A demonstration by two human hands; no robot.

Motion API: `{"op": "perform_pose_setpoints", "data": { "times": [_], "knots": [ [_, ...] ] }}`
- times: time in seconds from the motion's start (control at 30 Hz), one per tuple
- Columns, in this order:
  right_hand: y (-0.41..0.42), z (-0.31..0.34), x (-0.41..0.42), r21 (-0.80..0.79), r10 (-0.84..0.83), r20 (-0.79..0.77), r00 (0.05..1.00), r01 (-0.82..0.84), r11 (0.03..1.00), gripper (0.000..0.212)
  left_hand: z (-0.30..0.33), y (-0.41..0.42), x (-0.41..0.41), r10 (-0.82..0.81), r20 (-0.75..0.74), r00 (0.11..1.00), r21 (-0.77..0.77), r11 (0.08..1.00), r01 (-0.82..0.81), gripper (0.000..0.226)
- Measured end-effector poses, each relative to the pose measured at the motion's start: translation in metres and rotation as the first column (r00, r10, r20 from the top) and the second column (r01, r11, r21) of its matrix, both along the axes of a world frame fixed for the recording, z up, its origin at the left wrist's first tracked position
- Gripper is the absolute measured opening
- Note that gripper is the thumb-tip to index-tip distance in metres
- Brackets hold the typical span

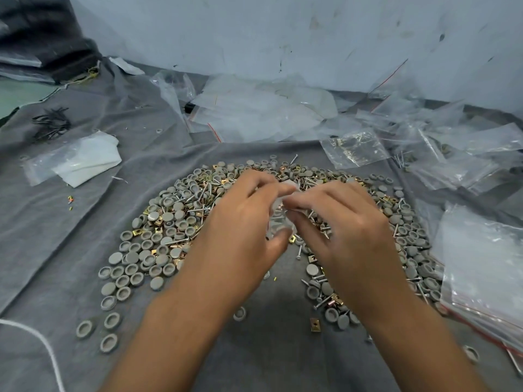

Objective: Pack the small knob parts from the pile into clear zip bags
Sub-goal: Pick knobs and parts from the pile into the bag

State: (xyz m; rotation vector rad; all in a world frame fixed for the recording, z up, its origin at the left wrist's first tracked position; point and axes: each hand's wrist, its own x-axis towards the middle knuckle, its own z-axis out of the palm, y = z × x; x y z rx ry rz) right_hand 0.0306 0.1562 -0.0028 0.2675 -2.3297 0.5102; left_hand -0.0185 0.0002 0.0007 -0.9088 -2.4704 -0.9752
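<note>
A small clear zip bag (278,222) is pinched between the left hand (243,222) and the right hand (342,222), held just above the pile of grey knob parts (158,239), which is spread on a grey cloth (85,222) mixed with brass-coloured square nuts (314,324) and screws (321,305). Empty zip bags (481,273) are stacked at the right. No writing can be read.

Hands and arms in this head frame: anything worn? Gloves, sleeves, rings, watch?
Nothing worn that shows. The left hand and right hand are bare, without gloves or visible rings. Both forearms are bare to the frame's lower edge, with no sleeves, watch or bands in view.
</note>
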Motion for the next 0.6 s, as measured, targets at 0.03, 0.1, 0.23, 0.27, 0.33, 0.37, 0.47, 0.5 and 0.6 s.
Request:
{"op": "perform_pose_setpoints", "data": {
  "times": [0.03,0.1,0.23,0.27,0.33,0.37,0.47,0.5,0.6],
  "knots": [
    [0.001,-0.002,-0.001,0.060,-0.024,0.002,1.000,0.023,0.998,0.015,-0.001,0.000,-0.001,0.004,0.000,1.000,-0.002,1.000,-0.004,0.052],
    [0.000,-0.004,0.000,0.060,-0.042,0.026,0.999,0.040,0.997,0.021,-0.002,0.000,-0.001,0.003,0.008,1.000,-0.004,1.000,-0.003,0.052],
    [-0.001,-0.005,0.004,-0.238,0.002,0.047,0.999,0.009,0.971,0.020,0.001,-0.006,-0.005,0.042,0.021,0.999,-0.039,0.998,-0.041,0.053],
    [-0.001,-0.005,0.003,-0.282,-0.009,0.037,0.999,0.019,0.959,0.018,0.002,-0.010,-0.007,0.077,0.023,0.997,-0.041,0.996,-0.076,0.056],
    [-0.002,-0.007,0.001,-0.322,-0.018,0.053,0.998,0.034,0.946,0.014,0.005,-0.017,-0.012,0.166,0.014,0.986,0.005,0.986,-0.166,0.059],
    [-0.004,-0.010,0.000,-0.326,-0.003,0.101,0.995,0.036,0.945,0.013,0.006,-0.021,-0.015,0.209,0.007,0.978,0.047,0.977,-0.209,0.058],
    [-0.015,-0.026,-0.001,-0.243,0.067,0.382,0.922,0.031,0.969,0.009,0.008,-0.027,-0.019,0.299,0.005,0.954,0.155,0.942,-0.296,0.056],
    [-0.020,-0.032,-0.001,-0.192,0.075,0.476,0.876,0.020,0.981,0.007,0.008,-0.027,-0.019,0.302,0.007,0.953,0.165,0.940,-0.299,0.056],
    [-0.039,-0.044,-0.001,-0.017,0.018,0.585,0.811,-0.010,1.000,0.015,0.006,-0.026,-0.017,0.276,0.014,0.961,0.140,0.951,-0.275,0.056]
  ]
}}
